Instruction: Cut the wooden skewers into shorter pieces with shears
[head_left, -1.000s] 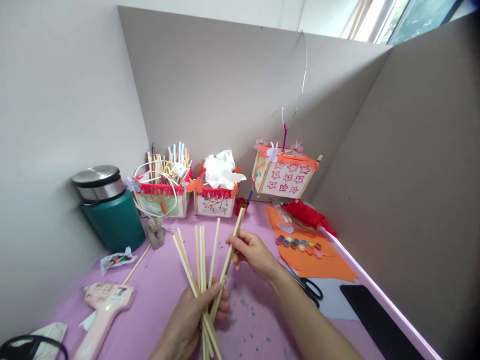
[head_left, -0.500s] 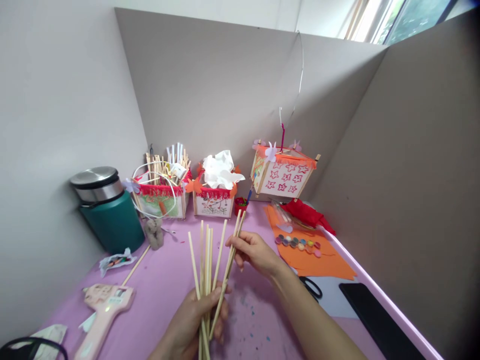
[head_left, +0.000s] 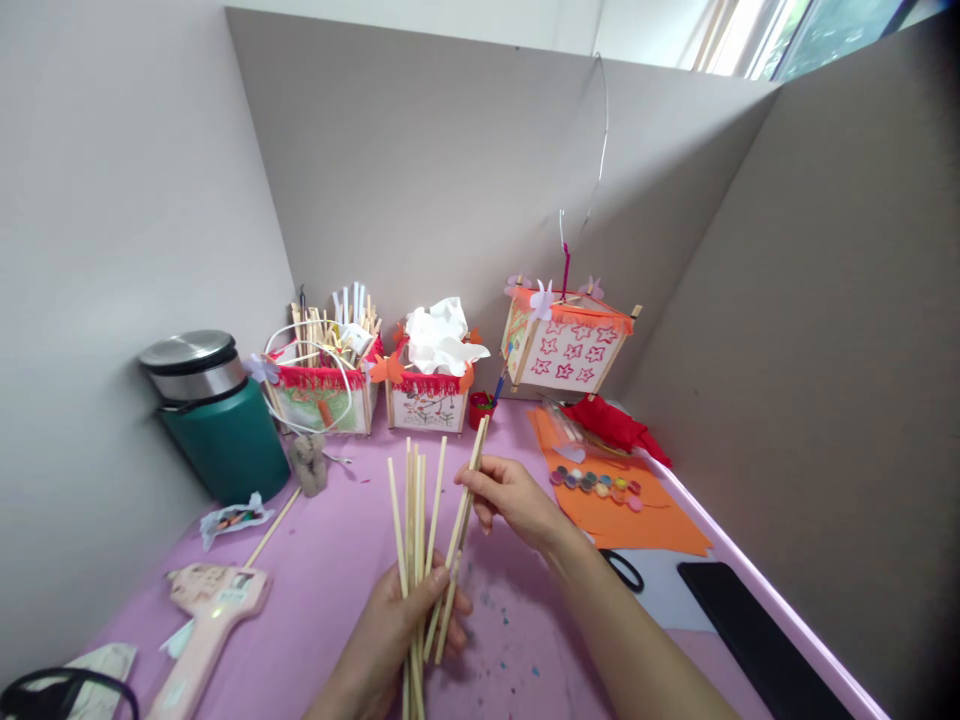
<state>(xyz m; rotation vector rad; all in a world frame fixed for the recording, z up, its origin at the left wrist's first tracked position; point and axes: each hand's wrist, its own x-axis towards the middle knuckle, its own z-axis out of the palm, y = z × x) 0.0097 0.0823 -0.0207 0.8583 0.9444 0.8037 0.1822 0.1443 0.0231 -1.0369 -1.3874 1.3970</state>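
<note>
A fanned bunch of pale wooden sticks (head_left: 415,520) stands in my left hand (head_left: 401,620), its thumb and fingers wrapped round the lower part. My right hand (head_left: 510,498) pinches a few wooden sticks (head_left: 466,490) near their upper ends, to the right of the bunch. The lower ends of these sticks pass close by my left fingers; whether those fingers still grip them I cannot tell. Both hands are over the purple tabletop (head_left: 330,560).
A pink glue gun (head_left: 214,620) and a green flask (head_left: 225,440) stand at left. Decorated boxes (head_left: 427,405) line the back, and a paper lantern (head_left: 570,345) hangs at right. Orange paper (head_left: 660,525), paint pots (head_left: 596,485), scissors (head_left: 622,570) and a black slab (head_left: 750,630) lie at right.
The lower ends of the right hand's sticks have shifted up and right, apart from the bunch. The bunch in my left hand has drawn closer together.
</note>
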